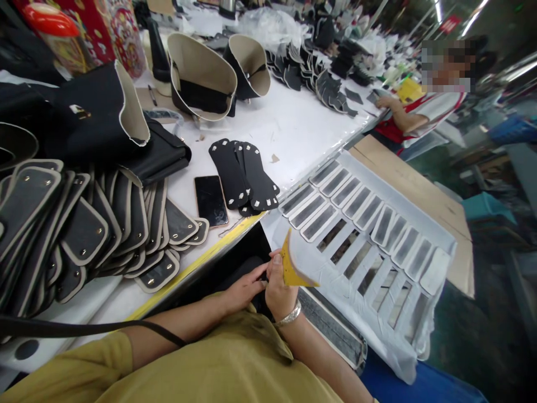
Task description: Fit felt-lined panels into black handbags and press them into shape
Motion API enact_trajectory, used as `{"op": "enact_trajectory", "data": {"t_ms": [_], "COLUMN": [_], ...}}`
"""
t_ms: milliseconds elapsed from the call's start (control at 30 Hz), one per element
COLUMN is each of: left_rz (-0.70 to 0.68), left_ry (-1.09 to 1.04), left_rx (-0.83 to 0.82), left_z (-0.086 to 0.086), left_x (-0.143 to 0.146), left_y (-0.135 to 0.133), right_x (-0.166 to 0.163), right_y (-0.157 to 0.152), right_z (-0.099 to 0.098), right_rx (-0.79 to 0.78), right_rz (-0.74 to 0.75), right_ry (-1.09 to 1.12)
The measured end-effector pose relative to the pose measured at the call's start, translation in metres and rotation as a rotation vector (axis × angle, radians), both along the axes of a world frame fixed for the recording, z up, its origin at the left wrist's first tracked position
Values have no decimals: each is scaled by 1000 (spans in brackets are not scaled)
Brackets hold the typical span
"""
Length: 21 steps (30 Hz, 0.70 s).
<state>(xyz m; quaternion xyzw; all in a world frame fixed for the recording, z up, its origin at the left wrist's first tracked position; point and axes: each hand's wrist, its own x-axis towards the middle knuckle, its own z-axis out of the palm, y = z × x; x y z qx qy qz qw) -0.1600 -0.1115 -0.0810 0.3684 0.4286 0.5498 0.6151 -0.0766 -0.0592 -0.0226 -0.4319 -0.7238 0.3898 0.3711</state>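
Many dark panels with pale edges and small metal studs (86,232) lie heaped at the left, overlapping one another on a white worktable (289,131), with a black bag-like piece (94,112) just behind them. Near the heap, a phone (211,200) lies flat with its screen dark, beside a few overlapping black strips (230,170) with wide, rounded ends. In front of the table edge, the left hand (246,288) reaches across to the right hand, its fingers close together; whether they grip anything cannot be told. The right hand (280,294) pinches a pointed yellow piece (290,268) between thumb and fingers, holding it up before a white slatted rack (390,338). Rows of pale-edged dark strips (367,211) rest on that rack. Farther right, a co-worker (432,112) in red and white sits at the table.
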Motion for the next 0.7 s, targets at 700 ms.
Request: {"op": "enact_trajectory", "data": {"t_ms": [700], "left_rz": [-75], "left_ry": [-248], "left_rx": [-35], "left_z": [-7], "left_x": [-6], "left_y": [-7], "right_x": [1], "right_y": [0], "right_z": [19], "right_rx": [-209], "right_rz": [82], "right_ry": [334]}}
